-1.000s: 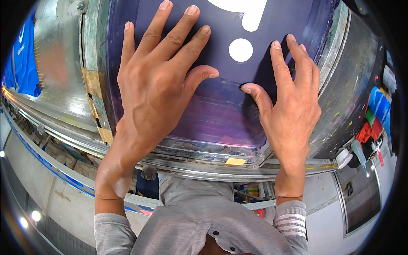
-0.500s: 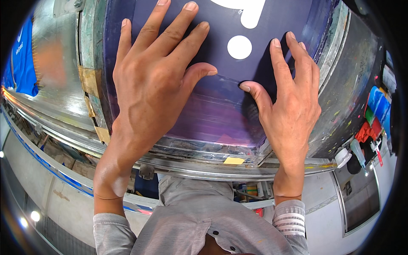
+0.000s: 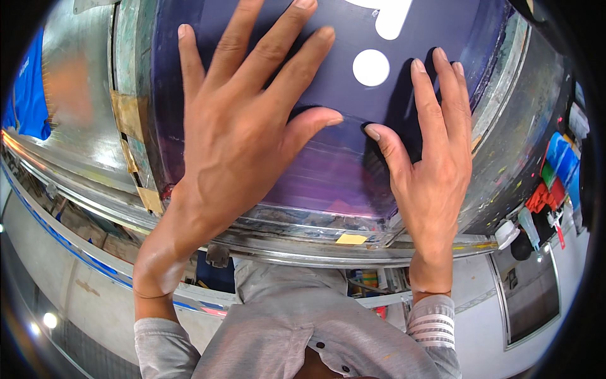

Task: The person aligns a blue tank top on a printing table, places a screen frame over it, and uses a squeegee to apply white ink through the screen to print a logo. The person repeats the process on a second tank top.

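A dark purple printing screen (image 3: 315, 183) in a stained metal frame lies in front of me, with a white dot (image 3: 371, 67) and part of a curved white shape (image 3: 392, 19) on it. Over its left part, my left hand (image 3: 237, 120) is palm down with the fingers spread. My right hand (image 3: 439, 155) is over the right part, palm down, its thumb apart and the fingers stretched forward. Both thumbs point inward below the dot. Neither hand holds anything visible. The shadow beside the right fingers leaves it unclear whether they touch the surface.
To the left, a blue printed cloth (image 3: 31, 95) lies on a shiny metal board (image 3: 76, 114). Brown tape (image 3: 130, 118) covers the frame's left edge, and a yellow tape piece (image 3: 351, 239) its near edge. A red cloth (image 3: 543, 196) and a red-handled tool (image 3: 560, 235) are at right.
My left hand's fingers are spread wider, its index finger and thumb further right. The right hand sits slightly further right in view. The white shapes have also shifted right in the picture.
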### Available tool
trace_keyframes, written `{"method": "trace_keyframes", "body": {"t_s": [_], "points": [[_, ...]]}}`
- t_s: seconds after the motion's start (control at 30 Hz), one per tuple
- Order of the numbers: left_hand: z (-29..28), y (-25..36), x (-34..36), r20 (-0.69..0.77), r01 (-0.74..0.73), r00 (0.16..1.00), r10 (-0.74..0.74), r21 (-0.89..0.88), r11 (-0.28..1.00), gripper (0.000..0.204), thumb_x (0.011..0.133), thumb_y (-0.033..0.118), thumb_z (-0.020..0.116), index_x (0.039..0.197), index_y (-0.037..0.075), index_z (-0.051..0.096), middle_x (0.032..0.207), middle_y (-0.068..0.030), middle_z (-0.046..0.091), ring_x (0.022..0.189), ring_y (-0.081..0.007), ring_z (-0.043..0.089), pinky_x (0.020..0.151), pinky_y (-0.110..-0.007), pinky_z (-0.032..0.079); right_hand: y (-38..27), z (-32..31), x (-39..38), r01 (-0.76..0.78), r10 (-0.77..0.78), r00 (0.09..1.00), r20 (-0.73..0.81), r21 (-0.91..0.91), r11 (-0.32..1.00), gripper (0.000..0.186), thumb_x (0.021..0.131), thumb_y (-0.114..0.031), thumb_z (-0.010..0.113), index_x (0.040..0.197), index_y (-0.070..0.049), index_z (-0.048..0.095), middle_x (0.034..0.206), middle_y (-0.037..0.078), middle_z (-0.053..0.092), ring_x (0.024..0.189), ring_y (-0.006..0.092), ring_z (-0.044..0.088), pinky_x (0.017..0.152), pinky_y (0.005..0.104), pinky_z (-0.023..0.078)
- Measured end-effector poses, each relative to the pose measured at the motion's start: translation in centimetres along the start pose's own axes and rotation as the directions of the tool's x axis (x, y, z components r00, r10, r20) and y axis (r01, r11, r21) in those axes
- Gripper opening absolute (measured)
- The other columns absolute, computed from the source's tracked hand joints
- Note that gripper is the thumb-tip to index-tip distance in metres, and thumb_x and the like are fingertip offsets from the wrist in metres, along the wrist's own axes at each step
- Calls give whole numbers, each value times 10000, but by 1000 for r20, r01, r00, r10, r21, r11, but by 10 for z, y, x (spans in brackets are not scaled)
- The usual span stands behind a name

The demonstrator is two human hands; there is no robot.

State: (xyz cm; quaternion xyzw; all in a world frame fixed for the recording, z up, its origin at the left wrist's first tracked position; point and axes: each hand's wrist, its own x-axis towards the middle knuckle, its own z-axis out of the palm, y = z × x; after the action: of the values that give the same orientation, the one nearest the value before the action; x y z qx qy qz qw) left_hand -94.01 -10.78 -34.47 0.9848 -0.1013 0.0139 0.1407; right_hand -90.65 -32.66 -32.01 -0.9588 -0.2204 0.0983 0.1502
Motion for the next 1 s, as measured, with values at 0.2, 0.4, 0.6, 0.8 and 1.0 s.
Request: {"method": "trace_keyframes", "body": {"t_s": [0.2, 0.4, 0.6, 0.8, 1.0], "points": [[36, -30, -8, -111, -180, 972, 209, 228, 957, 745, 729, 439, 787, 1388, 149, 594, 1503, -22, 511, 1455, -302, 378, 1117, -687, 249, -2, 2, 1, 4, -2, 999, 40, -48, 999, 731, 764, -221, 820, 1412, -42, 535, 1522, 159, 452, 1423, 384, 398, 1123, 464, 397], [14, -15, -4, 38, -115, 993, 109, 206, 972, 730, 719, 444, 790, 1365, 149, 617, 1487, -20, 528, 1448, -294, 391, 1101, -674, 299, -6, -2, 6, 20, -12, 998, 64, -122, 992, 709, 755, -245, 820, 1381, -35, 563, 1496, 161, 479, 1388, 390, 435, 1089, 464, 427], [28, -21, -6, -59, -131, 987, 149, 235, 963, 722, 712, 435, 795, 1350, 142, 629, 1481, -21, 535, 1447, -296, 392, 1102, -672, 298, -6, -5, 8, 17, -11, 998, 57, -112, 994, 687, 743, -269, 825, 1346, -37, 593, 1465, 153, 507, 1356, 393, 463, 1068, 470, 438], [14, -20, -7, 8, -105, 994, 105, 85, 991, 683, 712, 420, 805, 1309, 124, 658, 1467, -42, 551, 1447, -303, 396, 1130, -664, 237, -2, -4, 4, -12, 12, 1000, 15, 13, 1000, 662, 771, -221, 818, 1364, -49, 580, 1484, 146, 491, 1388, 378, 434, 1109, 470, 397], [31, -19, -6, -288, -265, 916, 278, 83, 961, 658, 703, 447, 800, 1250, 103, 679, 1438, -55, 576, 1426, -330, 422, 1103, -708, 225, -2, -6, -3, 20, -20, 1000, -2, 37, 999, 627, 803, -152, 794, 1382, -58, 570, 1514, 148, 461, 1428, 381, 384, 1143, 484, 350]]}}
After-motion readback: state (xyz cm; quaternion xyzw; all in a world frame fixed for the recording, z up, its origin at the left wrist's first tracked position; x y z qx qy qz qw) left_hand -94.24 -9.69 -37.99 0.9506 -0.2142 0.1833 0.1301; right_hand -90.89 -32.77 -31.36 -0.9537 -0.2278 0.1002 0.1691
